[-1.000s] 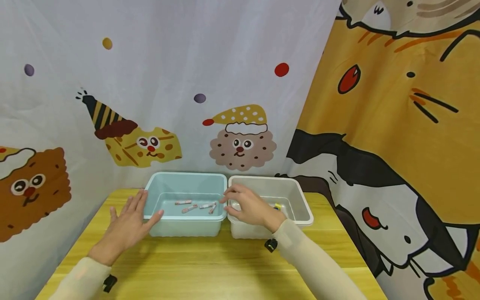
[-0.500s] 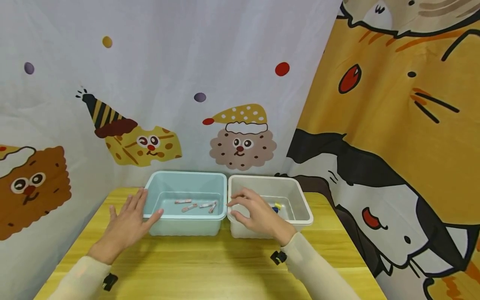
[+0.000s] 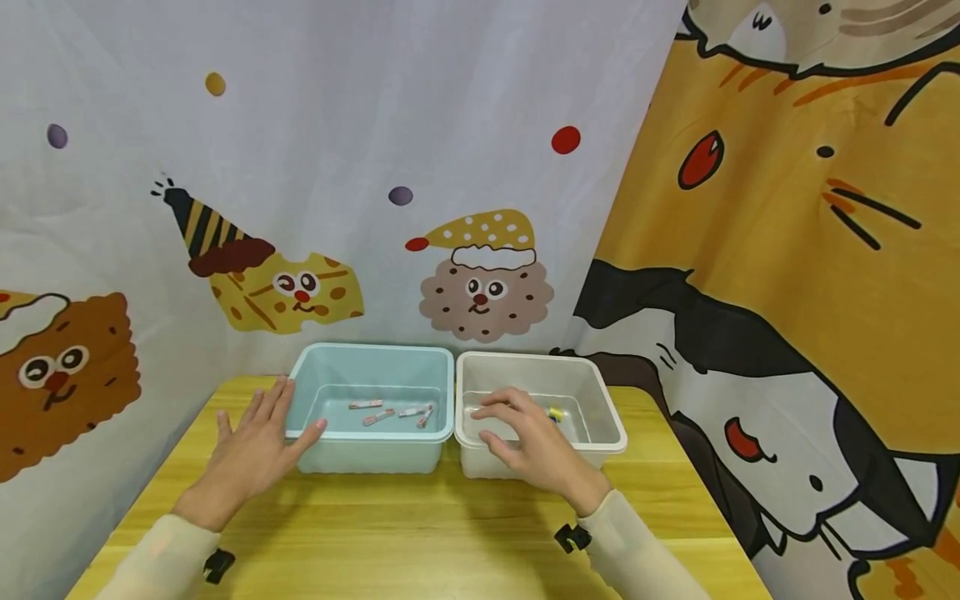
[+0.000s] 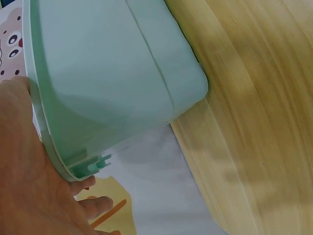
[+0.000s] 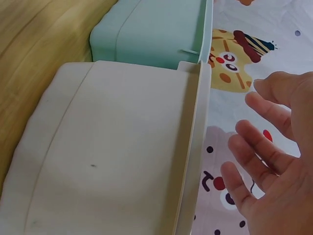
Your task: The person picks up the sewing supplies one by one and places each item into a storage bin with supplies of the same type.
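My left hand (image 3: pixel 251 458) rests on the front left corner of a light blue plastic bin (image 3: pixel 352 454), its fingers extended along the rim. Inside that bin lie several small, slim pink-and-white pieces (image 3: pixel 378 417), too small to name. My right hand (image 3: pixel 536 442) hovers over a white plastic bin (image 3: pixel 611 400), fingers loosely bent and spread apart. Nothing shows between its fingers in the right wrist view, where the hand (image 5: pixel 279 161) is beside the white bin's rim (image 5: pixel 195 147). A small yellow piece (image 3: pixel 556 412) and a dark blue one lie in the white bin, partly hidden by my right hand.
Both bins stand side by side on a wooden table (image 3: pixel 420 533), near its back edge. A white curtain (image 3: pixel 322 167) printed with cartoon figures hangs behind. To the right is an orange cartoon-cat cloth (image 3: pixel 757 275). A small black device sits at each wrist.
My right hand has moved rightward from the gap between the bins to above the white bin, its fingers spreading apart. My left hand and both bins have stayed in place.
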`<move>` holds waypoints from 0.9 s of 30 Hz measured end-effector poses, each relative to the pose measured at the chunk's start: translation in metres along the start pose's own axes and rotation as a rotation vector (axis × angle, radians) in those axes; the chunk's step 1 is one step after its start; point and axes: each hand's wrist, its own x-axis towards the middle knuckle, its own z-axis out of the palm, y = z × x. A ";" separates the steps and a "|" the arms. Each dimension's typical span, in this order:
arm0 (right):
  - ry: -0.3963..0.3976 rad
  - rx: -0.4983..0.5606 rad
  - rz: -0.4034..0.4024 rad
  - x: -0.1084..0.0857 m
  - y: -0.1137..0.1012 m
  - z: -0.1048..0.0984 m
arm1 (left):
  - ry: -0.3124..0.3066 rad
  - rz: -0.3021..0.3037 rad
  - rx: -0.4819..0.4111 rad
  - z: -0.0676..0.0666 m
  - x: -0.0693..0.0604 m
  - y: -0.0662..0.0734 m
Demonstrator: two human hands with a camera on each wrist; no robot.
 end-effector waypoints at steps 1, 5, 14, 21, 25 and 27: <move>0.008 0.001 -0.001 -0.002 0.001 -0.001 | 0.000 0.002 0.003 0.000 0.000 0.000; 0.032 0.005 -0.005 -0.009 0.003 -0.002 | -0.002 0.006 0.023 -0.001 0.001 0.000; 0.063 -0.056 0.047 -0.026 0.007 -0.009 | -0.018 0.014 0.033 -0.005 0.004 -0.001; 0.106 -0.092 0.022 -0.033 0.013 -0.011 | 0.007 0.034 0.036 -0.008 0.003 -0.004; 0.118 -0.109 0.020 -0.037 0.016 -0.012 | 0.031 0.044 0.037 -0.010 0.001 -0.005; 0.123 -0.120 0.024 -0.041 0.017 -0.013 | 0.037 0.048 0.041 -0.009 -0.001 -0.005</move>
